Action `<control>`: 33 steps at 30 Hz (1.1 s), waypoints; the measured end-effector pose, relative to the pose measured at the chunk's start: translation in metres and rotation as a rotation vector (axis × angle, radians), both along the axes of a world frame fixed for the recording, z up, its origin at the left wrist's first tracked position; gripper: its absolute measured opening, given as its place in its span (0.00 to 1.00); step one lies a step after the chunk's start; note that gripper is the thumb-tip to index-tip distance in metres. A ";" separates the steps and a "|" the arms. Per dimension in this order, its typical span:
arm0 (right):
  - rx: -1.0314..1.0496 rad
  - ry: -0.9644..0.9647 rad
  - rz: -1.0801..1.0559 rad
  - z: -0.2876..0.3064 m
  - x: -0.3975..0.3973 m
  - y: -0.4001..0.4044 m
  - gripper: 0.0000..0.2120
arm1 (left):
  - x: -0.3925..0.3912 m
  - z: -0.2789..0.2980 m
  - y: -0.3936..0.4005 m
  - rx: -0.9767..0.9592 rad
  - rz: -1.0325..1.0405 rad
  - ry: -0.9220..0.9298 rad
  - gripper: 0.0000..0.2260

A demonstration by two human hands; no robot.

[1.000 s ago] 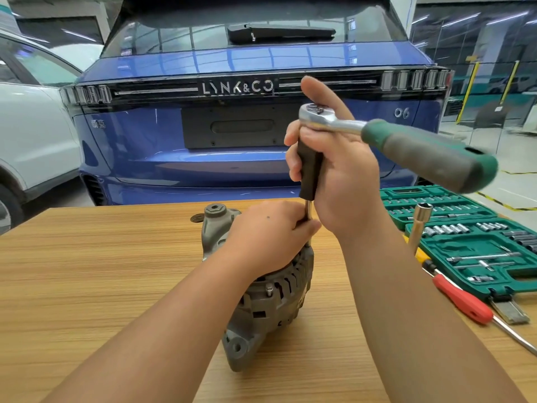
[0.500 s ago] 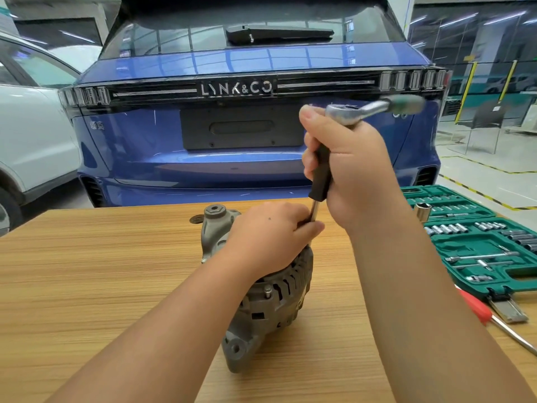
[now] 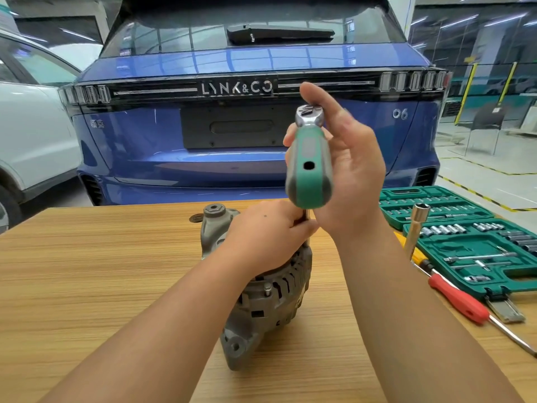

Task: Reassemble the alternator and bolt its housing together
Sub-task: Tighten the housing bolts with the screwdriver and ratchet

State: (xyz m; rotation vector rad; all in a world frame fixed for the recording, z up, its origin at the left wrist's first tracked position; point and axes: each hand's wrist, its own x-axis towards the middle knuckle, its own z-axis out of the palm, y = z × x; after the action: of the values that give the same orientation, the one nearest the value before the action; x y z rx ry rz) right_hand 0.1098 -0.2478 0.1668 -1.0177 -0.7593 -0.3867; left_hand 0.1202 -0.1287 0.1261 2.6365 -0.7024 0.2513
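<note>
The alternator (image 3: pixel 261 289) sits on its side pretty much dead centre of the wooden table (image 3: pixel 87 271), grey finned housing facing up, one mounting ear pointing toward 6 o'clock and another lug with a hex hole up at 12. Left hand (image 3: pixel 267 237) is draped over the top of it, fingers curled down and pinching the thin metal shaft (image 3: pixel 305 216) that drops into the housing at its 1 o'clock edge. Right hand (image 3: pixel 348 170) is above that, wrapped around the upper part of the ratchet (image 3: pixel 309 158), thumb sticking up past the chrome head, green handle swung straight toward the camera.

Off at 3 o'clock there's the open green socket set (image 3: pixel 479 248), with a long chrome socket (image 3: pixel 417 228) standing tilted beside it and a red-handled screwdriver (image 3: pixel 459 298) lying in front. Blue car (image 3: pixel 247 158) parked right behind the table at 12, white one (image 3: pixel 32 141) at 10.
</note>
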 end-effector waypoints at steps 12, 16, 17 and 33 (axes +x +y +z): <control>0.009 0.125 -0.156 0.009 -0.001 -0.007 0.14 | 0.000 0.001 -0.002 0.027 -0.022 -0.015 0.16; -0.043 -0.063 -0.283 0.005 -0.002 0.007 0.18 | 0.000 0.000 -0.001 0.001 -0.018 -0.023 0.16; -0.050 -0.062 -0.269 0.004 -0.003 0.008 0.18 | -0.001 0.000 -0.001 -0.003 -0.021 -0.019 0.16; -0.016 0.154 -0.492 0.010 -0.004 0.009 0.09 | -0.002 0.000 -0.002 0.029 -0.040 -0.019 0.17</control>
State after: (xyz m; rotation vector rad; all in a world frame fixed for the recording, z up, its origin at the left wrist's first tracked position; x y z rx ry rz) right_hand 0.1060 -0.2388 0.1764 -1.2331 -0.3671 -0.7157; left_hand 0.1177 -0.1303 0.1266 2.6475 -0.7691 0.2572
